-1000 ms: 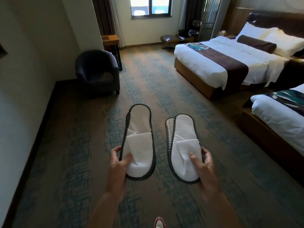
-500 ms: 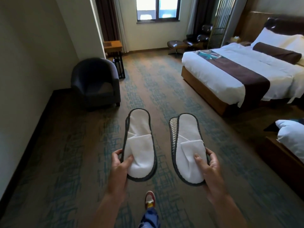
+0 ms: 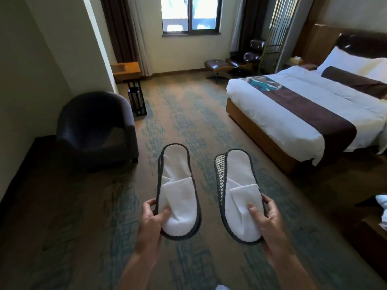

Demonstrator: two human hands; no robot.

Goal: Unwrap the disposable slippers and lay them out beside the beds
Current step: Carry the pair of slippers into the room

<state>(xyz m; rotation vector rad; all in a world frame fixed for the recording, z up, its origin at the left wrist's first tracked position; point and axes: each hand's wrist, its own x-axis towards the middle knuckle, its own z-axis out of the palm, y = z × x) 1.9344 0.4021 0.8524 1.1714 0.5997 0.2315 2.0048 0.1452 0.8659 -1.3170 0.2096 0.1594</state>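
Observation:
Two white disposable slippers with dark trim are held out flat above the carpet, toes toward me. My left hand (image 3: 151,220) grips the toe end of the left slipper (image 3: 178,185), thumb on top. The right slipper (image 3: 240,189) is pinched the same way by my right hand (image 3: 270,225); its ribbed sole edge shows on its left side. A made bed (image 3: 297,114) with white linen and a brown runner stands to the right ahead. A corner of the nearer bed (image 3: 374,233) shows at the right edge.
A dark tub armchair (image 3: 96,126) sits against the left wall. Beyond it are a wooden desk (image 3: 125,70) and a black stand (image 3: 137,99). A lounge chair with footstool (image 3: 230,63) stands under the window. Patterned carpet runs between armchair and bed.
The view has advanced into the room and turned left; the far bed looms larger and the near bed has slid almost out of frame. Both hands hold the slippers as before.

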